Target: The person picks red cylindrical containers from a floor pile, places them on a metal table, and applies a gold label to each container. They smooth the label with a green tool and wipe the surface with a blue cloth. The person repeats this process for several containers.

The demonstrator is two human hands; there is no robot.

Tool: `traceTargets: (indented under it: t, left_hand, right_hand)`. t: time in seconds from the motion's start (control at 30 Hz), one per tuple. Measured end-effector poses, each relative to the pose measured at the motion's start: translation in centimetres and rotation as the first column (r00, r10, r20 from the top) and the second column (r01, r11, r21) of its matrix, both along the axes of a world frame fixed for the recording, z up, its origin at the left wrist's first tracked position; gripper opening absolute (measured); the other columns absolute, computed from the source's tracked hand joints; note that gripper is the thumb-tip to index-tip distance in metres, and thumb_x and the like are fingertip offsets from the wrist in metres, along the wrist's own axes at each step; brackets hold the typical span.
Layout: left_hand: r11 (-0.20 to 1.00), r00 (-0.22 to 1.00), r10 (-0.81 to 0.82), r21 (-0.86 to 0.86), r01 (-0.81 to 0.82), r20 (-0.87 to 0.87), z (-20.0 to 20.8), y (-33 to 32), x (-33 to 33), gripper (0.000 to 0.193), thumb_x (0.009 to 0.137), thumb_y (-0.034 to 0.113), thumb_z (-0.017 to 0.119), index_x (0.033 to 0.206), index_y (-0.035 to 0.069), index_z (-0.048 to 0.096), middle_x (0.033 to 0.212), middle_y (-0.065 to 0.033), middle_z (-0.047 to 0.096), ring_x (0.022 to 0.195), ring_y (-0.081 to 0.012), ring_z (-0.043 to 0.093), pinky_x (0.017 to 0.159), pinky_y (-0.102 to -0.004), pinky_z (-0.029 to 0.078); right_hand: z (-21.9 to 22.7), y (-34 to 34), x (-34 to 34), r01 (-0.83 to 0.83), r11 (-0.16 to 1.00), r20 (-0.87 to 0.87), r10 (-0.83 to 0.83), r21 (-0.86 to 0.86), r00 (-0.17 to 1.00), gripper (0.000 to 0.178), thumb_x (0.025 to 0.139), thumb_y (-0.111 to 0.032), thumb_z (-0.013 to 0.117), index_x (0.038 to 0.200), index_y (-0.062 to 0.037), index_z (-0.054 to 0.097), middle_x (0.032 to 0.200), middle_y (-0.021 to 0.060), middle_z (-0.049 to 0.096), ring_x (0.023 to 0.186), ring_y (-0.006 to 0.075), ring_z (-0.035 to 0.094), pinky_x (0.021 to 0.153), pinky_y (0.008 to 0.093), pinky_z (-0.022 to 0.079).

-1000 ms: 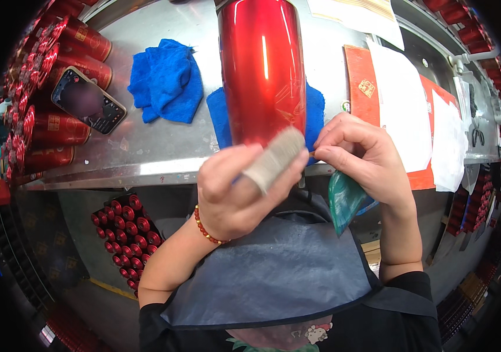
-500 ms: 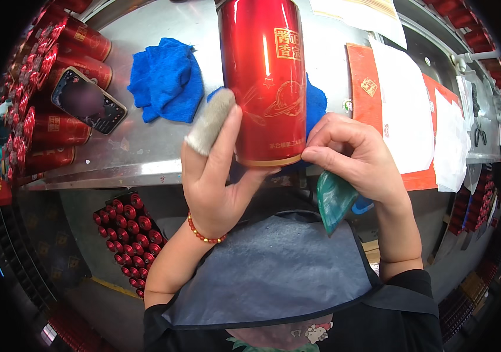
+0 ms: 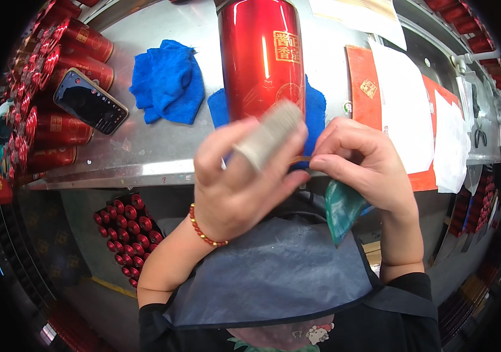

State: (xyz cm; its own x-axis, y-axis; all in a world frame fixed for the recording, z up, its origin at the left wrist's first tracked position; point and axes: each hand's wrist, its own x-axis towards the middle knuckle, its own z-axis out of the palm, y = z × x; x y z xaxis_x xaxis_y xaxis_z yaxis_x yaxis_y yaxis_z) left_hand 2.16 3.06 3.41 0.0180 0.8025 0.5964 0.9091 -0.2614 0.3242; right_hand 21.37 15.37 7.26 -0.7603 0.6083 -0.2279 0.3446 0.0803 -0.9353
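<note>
A red metallic canister (image 3: 262, 58) with gold line drawings lies lengthwise before me, on a blue cloth (image 3: 316, 111) spread on the table. Across its lower part passes my left hand (image 3: 244, 170), blurred, fingers stretched out; one finger wears a grey-white fabric finger sleeve (image 3: 269, 135). Most of the canister's bottom end is hidden behind this hand. At its lower right edge, my right hand (image 3: 363, 161) is closed, thumb and forefinger pinched together beside the gold rim (image 3: 301, 158). From under its palm hangs a green, glossy, pointed scraper-like piece (image 3: 343, 211).
A crumpled blue cloth (image 3: 168, 82) lies left on the metal table (image 3: 121, 152). A phone (image 3: 91, 101) leans against stacked red canisters (image 3: 65, 129). Papers (image 3: 403, 111) and red sheets (image 3: 363, 88) lie right, with small black-handled cutters (image 3: 481, 138) beyond. Several red cylinders (image 3: 130, 234) stand below left.
My left hand has swung from the canister's left side to the right across its lower part, covering the planet drawing. My right hand and the green piece have shifted slightly right.
</note>
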Motion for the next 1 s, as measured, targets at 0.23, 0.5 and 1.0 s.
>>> traceTargets:
  t: [0.23,0.5,1.0]
  left_hand:
    - [0.998,0.997,0.066,-0.023,-0.065,0.050,-0.2,0.7,-1.2,0.084,0.069,0.025,0.090,0.144,0.005,0.057,0.147,-0.0110,0.055,0.126,-0.0293,0.053,0.105,-0.0385,0.046]
    - [0.995,0.983,0.093,-0.037,-0.089,0.156,-1.0,0.1,-1.5,0.083,0.067,0.025,0.091,0.140,0.001,0.060,0.141,-0.0156,0.059,0.122,-0.0336,0.057,0.103,-0.0409,0.049]
    - [0.991,0.989,0.128,-0.045,-0.125,0.069,0.2,-0.2,-0.7,0.080,0.070,0.025,0.089,0.140,0.002,0.059,0.144,-0.0149,0.054,0.125,-0.0330,0.052,0.103,-0.0397,0.048]
  right_hand:
    - [0.3,0.2,0.4,0.022,1.000,0.030,-0.021,-0.010,0.999,0.010,0.091,-0.009,0.075,0.086,-0.0002,0.071,0.086,0.0008,0.062,0.067,0.0040,0.048,0.061,0.0220,0.038]
    - [-0.4,0.1,-0.4,0.013,0.999,0.022,-0.012,-0.029,1.000,0.011,0.091,-0.009,0.076,0.087,-0.0003,0.071,0.084,-0.0004,0.061,0.067,0.0038,0.048,0.060,0.0220,0.037]
    - [0.3,0.2,-0.7,0.000,0.999,0.039,0.002,-0.042,0.999,0.014,0.091,-0.010,0.076,0.083,-0.0003,0.070,0.081,-0.0006,0.061,0.067,0.0046,0.048,0.060,0.0225,0.038]
